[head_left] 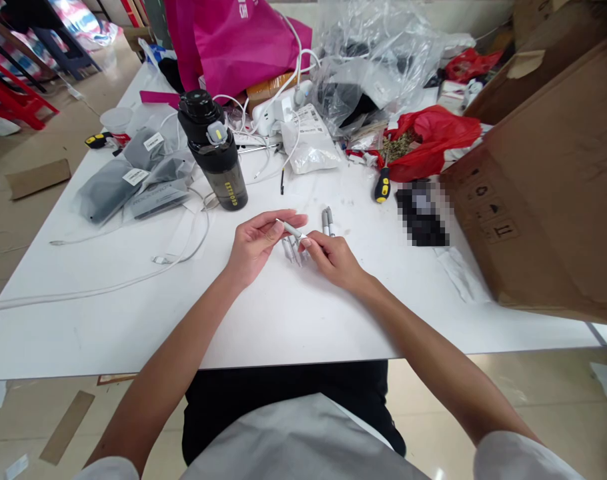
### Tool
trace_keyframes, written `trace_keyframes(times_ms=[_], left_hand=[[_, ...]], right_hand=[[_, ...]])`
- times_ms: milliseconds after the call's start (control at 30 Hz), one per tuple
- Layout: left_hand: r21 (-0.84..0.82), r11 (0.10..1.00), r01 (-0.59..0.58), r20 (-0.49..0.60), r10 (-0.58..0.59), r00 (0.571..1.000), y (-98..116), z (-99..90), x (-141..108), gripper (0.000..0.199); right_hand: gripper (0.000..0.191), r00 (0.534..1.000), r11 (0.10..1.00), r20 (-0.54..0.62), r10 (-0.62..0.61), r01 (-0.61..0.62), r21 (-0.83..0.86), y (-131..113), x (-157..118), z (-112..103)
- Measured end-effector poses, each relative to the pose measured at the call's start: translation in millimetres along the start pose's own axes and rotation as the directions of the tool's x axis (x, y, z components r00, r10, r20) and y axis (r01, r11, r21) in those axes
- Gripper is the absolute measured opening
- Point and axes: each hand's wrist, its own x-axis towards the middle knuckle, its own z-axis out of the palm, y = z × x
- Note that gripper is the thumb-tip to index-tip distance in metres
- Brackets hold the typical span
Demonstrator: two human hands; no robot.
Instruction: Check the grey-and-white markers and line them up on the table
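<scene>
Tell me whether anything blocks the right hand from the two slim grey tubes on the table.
Nothing visible blocks it. The two slim grey tubes lie just beyond the right hand, with only white tabletop around them. The small white tube held between both hands lies to their left, not between.

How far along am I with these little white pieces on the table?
Fairly early, it seems. Done: two grey-ended pieces lie apart from the others, possibly finished, though I can't be sure. In hand: one slim white piece is pinched between your left hand and right hand. Left: a small bunch of similar pieces lies under your hands on the white table.
</scene>
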Motion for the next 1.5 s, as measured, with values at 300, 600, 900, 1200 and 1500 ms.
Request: trace_keyframes(times_ms=[300,600,900,1200,1500], left_hand=[[0.121,0.990,-0.074,-0.147,0.092,0.985,-8,-5.9,4,0.045],[0.103,0.994,-0.034,-0.143,0.049,0.989,-6,-5.5,5,0.054],[0.093,0.996,0.018,-0.128,-0.006,0.992,-5,-1.9,4,0.035],[0.168,0.984,0.053,-0.171,-0.024,0.985,-10,0.2,3,0.043],[0.203,0.979,0.024,-0.190,0.015,0.982,-13,2.2,3,0.051]], right_hand=[[0.052,1.000,1.000,0.012,-0.025,0.025,0.001,-1,0,3],[0.051,1.000,0.999,-0.024,-0.005,0.004,-0.035,3,1,-1],[0.052,1.000,0.996,-0.004,-0.026,0.025,-0.084,5,5,-6],[0.027,0.999,0.999,0.051,0.010,-0.008,-0.050,13,3,-4],[0.023,0.998,0.989,0.041,-0.039,0.045,-0.143,13,5,-6]])
